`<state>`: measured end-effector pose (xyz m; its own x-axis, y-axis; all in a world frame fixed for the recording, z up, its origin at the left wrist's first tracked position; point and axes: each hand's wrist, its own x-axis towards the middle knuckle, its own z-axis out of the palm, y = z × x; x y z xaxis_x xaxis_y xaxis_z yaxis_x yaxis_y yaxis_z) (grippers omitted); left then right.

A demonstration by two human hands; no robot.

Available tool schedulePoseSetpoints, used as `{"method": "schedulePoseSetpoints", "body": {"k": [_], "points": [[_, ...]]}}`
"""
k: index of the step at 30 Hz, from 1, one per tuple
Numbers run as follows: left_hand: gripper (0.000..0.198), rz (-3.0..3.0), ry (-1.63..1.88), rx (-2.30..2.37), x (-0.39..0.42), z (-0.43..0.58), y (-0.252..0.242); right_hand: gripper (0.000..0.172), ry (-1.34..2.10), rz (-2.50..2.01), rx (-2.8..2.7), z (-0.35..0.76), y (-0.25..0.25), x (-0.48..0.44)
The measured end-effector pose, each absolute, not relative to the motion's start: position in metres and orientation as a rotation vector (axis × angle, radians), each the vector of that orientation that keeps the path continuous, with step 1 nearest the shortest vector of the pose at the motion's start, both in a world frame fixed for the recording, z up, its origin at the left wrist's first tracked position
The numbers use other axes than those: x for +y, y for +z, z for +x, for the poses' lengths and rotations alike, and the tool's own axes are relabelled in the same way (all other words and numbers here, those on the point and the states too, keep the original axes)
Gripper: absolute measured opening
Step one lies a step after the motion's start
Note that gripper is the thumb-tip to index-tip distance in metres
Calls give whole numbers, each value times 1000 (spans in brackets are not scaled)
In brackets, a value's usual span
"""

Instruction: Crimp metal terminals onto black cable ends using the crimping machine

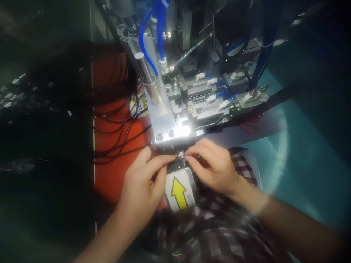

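Observation:
My left hand (145, 175) is closed, its index finger stretched toward a tiny shiny part (180, 155) at the machine's front edge. The left thumb lies under that finger. From the other side, my right hand (211, 162) pinches at the same spot with thumb and index finger. Between the fingertips, the part is too small and too covered to name. It is over a narrow dark fixture (175, 166), just in front of a bright metal plate (164, 118). Below the fixture is a white label with a yellow arrow (178, 193).
Pneumatic cylinders (205, 111) with white fittings and blue air tubes (161, 33) rise behind my hands. A steel post (148, 76) stands on the plate. Black cables (120, 146) cross the orange-red surface (109, 182) at left. A checked cloth (227, 241) covers my lap.

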<state>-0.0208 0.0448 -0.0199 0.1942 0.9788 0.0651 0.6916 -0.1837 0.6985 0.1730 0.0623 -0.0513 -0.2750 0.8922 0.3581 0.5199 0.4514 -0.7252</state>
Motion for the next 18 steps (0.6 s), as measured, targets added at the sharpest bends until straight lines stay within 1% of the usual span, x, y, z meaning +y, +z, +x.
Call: {"method": "schedulePoseSetpoints", "body": {"k": [4, 11, 18], "points": [[25, 1956, 709, 1562, 45, -21, -21, 11, 664, -1218, -1924, 173, -50, 62], [24, 1949, 726, 1559, 45, -20, -21, 10, 944, -1354, -1689, 164, -47, 63], [24, 1946, 738, 1550, 45, -19, -21, 11, 1402, -1457, -1299, 164, -50, 65]]}}
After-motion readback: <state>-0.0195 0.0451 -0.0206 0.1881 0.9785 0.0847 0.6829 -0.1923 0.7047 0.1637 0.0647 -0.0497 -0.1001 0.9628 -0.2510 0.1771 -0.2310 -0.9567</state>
